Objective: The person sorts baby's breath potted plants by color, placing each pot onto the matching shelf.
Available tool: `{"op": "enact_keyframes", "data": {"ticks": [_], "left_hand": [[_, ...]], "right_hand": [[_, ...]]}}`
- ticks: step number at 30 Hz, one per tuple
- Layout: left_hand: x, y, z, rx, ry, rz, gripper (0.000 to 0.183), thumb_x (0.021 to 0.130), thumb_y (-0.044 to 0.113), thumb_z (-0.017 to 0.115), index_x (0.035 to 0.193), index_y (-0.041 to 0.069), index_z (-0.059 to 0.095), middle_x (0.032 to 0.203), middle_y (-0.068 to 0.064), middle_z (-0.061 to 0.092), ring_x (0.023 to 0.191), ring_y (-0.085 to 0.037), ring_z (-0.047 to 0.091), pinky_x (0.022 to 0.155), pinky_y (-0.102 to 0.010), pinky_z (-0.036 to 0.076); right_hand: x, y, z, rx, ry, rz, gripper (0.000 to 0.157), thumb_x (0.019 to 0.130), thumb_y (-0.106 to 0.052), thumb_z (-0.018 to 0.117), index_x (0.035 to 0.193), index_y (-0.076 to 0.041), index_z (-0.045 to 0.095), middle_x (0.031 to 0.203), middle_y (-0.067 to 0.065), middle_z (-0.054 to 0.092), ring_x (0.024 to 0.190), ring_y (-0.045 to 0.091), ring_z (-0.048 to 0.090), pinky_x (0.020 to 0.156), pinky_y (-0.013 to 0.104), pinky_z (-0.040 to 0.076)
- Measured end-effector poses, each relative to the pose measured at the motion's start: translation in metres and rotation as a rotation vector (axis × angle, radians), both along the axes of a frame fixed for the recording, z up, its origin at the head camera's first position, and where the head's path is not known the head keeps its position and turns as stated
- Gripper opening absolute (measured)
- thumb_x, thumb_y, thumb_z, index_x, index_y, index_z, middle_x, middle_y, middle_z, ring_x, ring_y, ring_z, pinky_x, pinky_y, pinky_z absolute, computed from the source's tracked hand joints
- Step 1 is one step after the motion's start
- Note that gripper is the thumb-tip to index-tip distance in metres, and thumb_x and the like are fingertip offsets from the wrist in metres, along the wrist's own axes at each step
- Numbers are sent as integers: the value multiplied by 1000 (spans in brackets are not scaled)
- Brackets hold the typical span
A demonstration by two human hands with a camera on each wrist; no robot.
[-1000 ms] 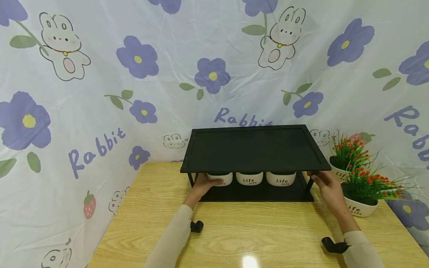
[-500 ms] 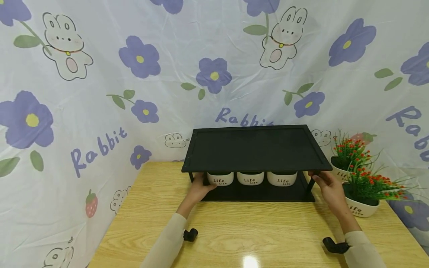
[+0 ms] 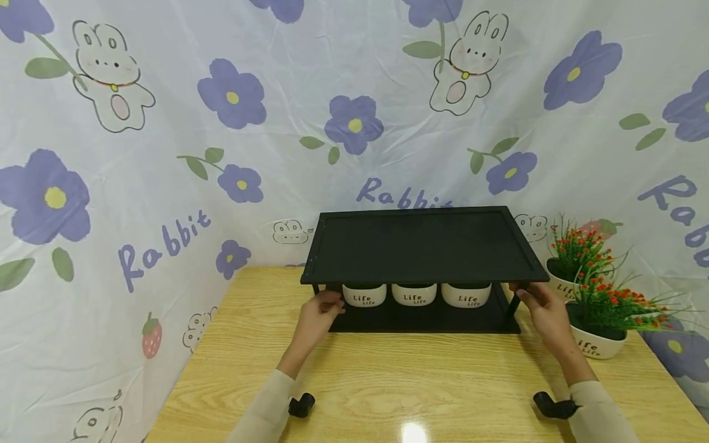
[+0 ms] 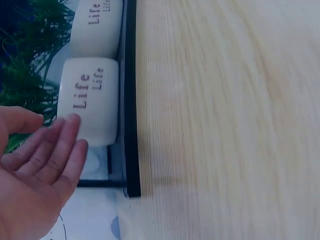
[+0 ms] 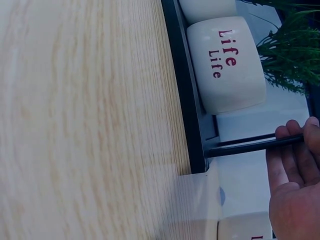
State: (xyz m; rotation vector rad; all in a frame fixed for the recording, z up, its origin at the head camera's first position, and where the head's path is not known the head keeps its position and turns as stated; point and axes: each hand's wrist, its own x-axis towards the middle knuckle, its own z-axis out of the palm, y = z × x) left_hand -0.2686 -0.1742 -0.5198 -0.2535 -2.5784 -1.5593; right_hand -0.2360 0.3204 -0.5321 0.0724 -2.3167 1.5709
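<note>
A black two-tier shelf rack (image 3: 421, 246) stands on the table, its top board bare. On the lower board sit white pots lettered "Life": a left pot (image 3: 364, 296), a middle pot (image 3: 414, 295) and a right pot (image 3: 466, 296). Green leaves (image 4: 30, 75) rise from the pots, mostly hidden under the top board in the head view. My left hand (image 3: 314, 319) is just left of the left pot, fingers loosely bent with nothing in them. At the right front, my right hand (image 3: 545, 311) grips the rack's thin post (image 5: 245, 148) between fingers and thumb.
Two more white pots with red-flowered plants stand right of the rack, a front pot (image 3: 598, 339) and a rear pot (image 3: 560, 287). Behind the wooden table (image 3: 376, 387) hangs a rabbit-print cloth (image 3: 288, 74).
My left hand has let go of the left pot and drawn back toward the left and front. My right hand stays at the post; the rack and pots have not moved.
</note>
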Motion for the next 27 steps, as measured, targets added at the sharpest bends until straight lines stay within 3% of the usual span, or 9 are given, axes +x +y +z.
{"op": "enact_keyframes", "data": {"ticks": [3, 7, 10, 14, 16, 20, 23, 27], "left_hand": [[2, -8, 1, 39, 31, 20, 20, 105, 5, 62, 118, -7, 73, 97, -15, 77, 86, -25, 78, 84, -44, 66], [2, -16, 0, 89, 37, 66, 21, 106, 5, 59, 117, -8, 71, 92, -16, 74, 78, -17, 75, 81, -48, 66], [3, -21, 0, 79, 43, 117, 21, 106, 9, 59, 116, -5, 70, 95, -19, 74, 78, -16, 72, 78, -44, 65], [4, -25, 1, 47, 53, 204, 15, 105, 16, 60, 112, 3, 65, 101, -18, 70, 85, -19, 67, 73, -32, 58], [2, -26, 1, 54, 56, 231, 13, 104, 17, 62, 112, 6, 60, 104, -15, 66, 91, -22, 65, 75, -32, 55], [-3, -29, 0, 132, 42, 194, 26, 103, 15, 67, 124, 5, 55, 122, -16, 61, 115, -30, 64, 100, -43, 58], [-5, -32, -3, 192, 18, 114, 38, 104, 13, 68, 140, 8, 55, 141, -19, 60, 135, -36, 59, 117, -50, 50], [-10, -35, -8, 220, 22, 32, 45, 107, 10, 66, 151, 15, 57, 147, -21, 62, 142, -38, 58, 118, -50, 49]], "right_hand": [[1, 0, 1, 20, -18, -15, 39, 114, -28, 53, 146, -7, 59, 128, -7, 67, 115, -14, 57, 94, 2, 46], [2, 1, 2, 50, -35, -29, 41, 114, -30, 51, 148, -8, 58, 132, 3, 67, 115, -17, 55, 93, 1, 46], [2, 0, 2, 57, -34, -26, 41, 115, -30, 51, 148, -8, 58, 133, 7, 66, 115, -16, 55, 93, 1, 46], [1, -1, 1, 43, -21, -20, 40, 114, -28, 52, 147, -7, 59, 130, 2, 67, 115, -14, 56, 94, 1, 46], [1, -1, 0, 38, -17, -22, 40, 114, -28, 52, 147, -7, 59, 130, -1, 67, 115, -14, 57, 94, 1, 46], [0, 0, 0, 43, -19, -31, 40, 114, -28, 52, 147, -8, 59, 130, -1, 67, 115, -15, 56, 94, 1, 46], [0, 0, 0, 53, -19, -34, 39, 114, -28, 52, 147, -8, 59, 131, 4, 67, 115, -15, 56, 93, 1, 45], [0, -1, 1, 52, -20, -31, 39, 114, -27, 52, 148, -8, 59, 133, 9, 66, 115, -14, 56, 94, 1, 45]]}}
